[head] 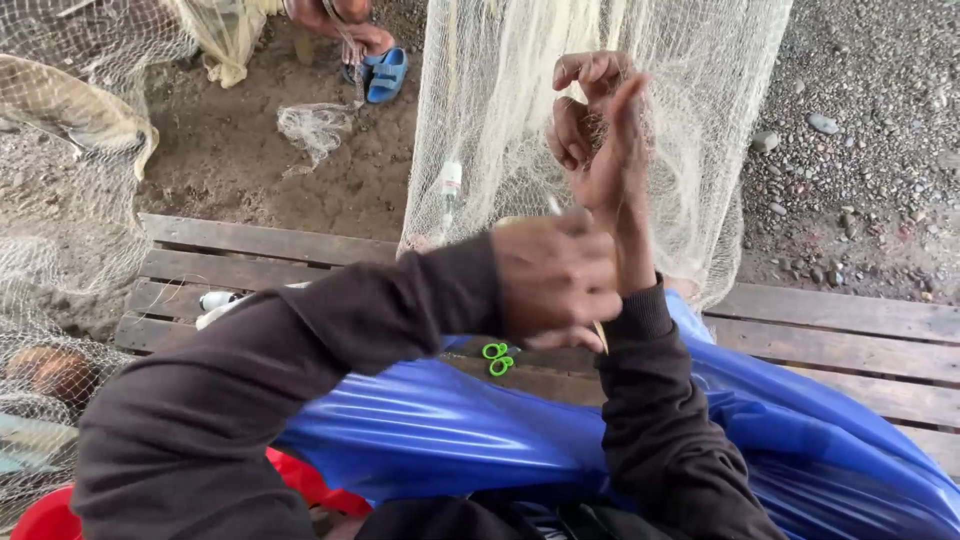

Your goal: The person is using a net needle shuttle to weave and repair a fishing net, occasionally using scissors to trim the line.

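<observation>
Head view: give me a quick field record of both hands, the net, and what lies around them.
right hand: raised, fingers curled into the fishing net
left hand: blurred, crossed in front of the right wrist; whether it holds anything is unclear
net: pale mesh hanging in front of the person
lap: blue plastic sheet
small tool: green-handled scissors lying by the sheet
seat: wooden slat platform
ground: dirt and pebbles
other person: foot in a blue sandal, top of view

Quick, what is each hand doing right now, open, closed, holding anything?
Left hand: blurred, fingers curled; cannot tell whether it holds anything.
Right hand: raised against the net, fingers hooked in its mesh.
</observation>
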